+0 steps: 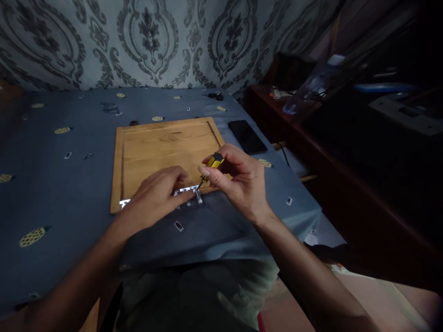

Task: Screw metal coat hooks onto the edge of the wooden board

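A short yellow-and-black screwdriver (215,160) is pinched between the thumb and fingers of my right hand (244,177). It slants down, its tip at a shiny metal hinge (198,196) on the near edge of a framed wooden board (162,145). My left hand (157,191) rests over that same edge, thumb stretched toward the hinge and fingers apart from it. Part of the metal strip is hidden behind the left thumb. Another bright metal piece (123,203) shows at the board's near left corner, partly covered by my left wrist.
The board lies on a blue patterned cloth (83,175). Right of it is a black phone (247,137). Small screws (89,156) lie to the left; a dark object (216,96) sits at the back. A clear bottle (311,85) stands on the dark red furniture (332,170) at right.
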`<state>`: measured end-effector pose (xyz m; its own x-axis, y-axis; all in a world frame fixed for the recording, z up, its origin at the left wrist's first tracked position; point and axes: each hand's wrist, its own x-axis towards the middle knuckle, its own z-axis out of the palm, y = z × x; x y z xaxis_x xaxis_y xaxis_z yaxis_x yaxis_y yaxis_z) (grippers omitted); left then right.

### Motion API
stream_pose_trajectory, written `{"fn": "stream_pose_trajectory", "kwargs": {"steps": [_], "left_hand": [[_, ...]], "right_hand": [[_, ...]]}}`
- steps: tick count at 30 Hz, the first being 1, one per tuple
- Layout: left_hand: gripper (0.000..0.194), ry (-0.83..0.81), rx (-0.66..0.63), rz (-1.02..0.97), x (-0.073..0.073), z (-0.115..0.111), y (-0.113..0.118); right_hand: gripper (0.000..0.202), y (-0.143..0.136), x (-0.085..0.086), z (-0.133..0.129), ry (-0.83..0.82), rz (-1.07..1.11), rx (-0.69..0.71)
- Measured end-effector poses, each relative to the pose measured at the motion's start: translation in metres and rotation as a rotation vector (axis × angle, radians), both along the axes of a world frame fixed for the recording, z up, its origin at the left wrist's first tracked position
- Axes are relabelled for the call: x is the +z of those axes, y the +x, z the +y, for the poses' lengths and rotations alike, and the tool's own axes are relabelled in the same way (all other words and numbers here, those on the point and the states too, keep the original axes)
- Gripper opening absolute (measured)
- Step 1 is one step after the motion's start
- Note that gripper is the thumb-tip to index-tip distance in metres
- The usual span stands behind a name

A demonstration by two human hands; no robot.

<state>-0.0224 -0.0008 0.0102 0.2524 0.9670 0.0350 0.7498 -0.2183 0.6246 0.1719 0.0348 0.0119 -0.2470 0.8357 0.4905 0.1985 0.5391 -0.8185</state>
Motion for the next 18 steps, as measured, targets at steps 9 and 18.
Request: {"fn": "stream_pose_trajectory", "kwargs": {"steps": [9, 18], "left_hand": [[0.022, 0.054, -0.008, -0.016, 0.036, 0.006, -0.006], [0.031, 0.040, -0.077, 0.367, -0.007, -0.010, 0.010]], "right_hand": [[0.033, -0.001, -0.001, 0.003, 0.030, -0.019, -0.013], [0.034, -0.002, -0.002, 0.003, 0.038, -0.017, -0.011]]}}
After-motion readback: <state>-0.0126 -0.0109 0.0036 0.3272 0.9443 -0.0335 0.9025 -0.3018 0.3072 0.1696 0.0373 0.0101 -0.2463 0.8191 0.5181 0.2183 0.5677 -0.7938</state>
